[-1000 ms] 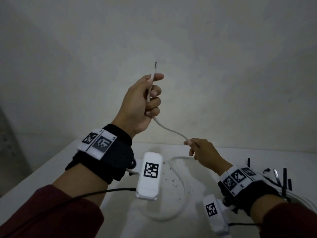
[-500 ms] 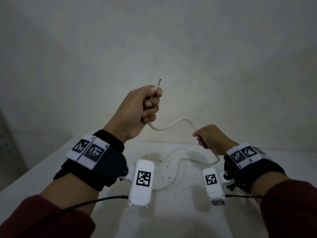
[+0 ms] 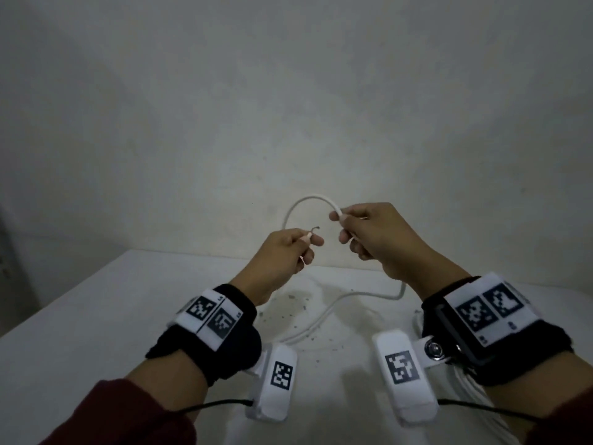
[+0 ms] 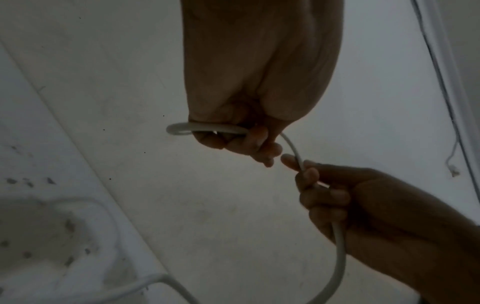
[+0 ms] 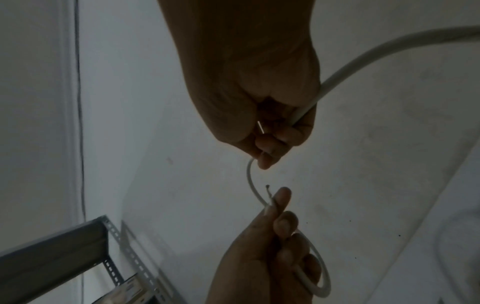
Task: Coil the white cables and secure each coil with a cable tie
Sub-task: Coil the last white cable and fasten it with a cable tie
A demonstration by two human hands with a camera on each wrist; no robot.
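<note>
A white cable (image 3: 306,198) arcs in a small loop between my two hands, held up in front of the wall. My left hand (image 3: 288,252) pinches the cable near its end, and the dark stripped tip (image 3: 317,227) sticks out past the thumb. My right hand (image 3: 369,232) grips the cable further along, a few centimetres from the left hand. The rest of the cable (image 3: 333,308) trails down onto the white table (image 3: 96,316). The left wrist view has the loop (image 4: 182,129) under my left fingers. In the right wrist view the cable (image 5: 389,47) enters my right fist.
Dark specks litter the table (image 3: 288,313) under my hands. More white cable (image 3: 475,390) lies beside my right wrist. A grey perforated metal shelf (image 5: 111,246) stands to the left by the wall. A thin cord (image 4: 451,164) hangs down the wall.
My left hand has come down and my right hand has risen from the table with the cable. The two hands now meet, and the slack between them has bent into a loop.
</note>
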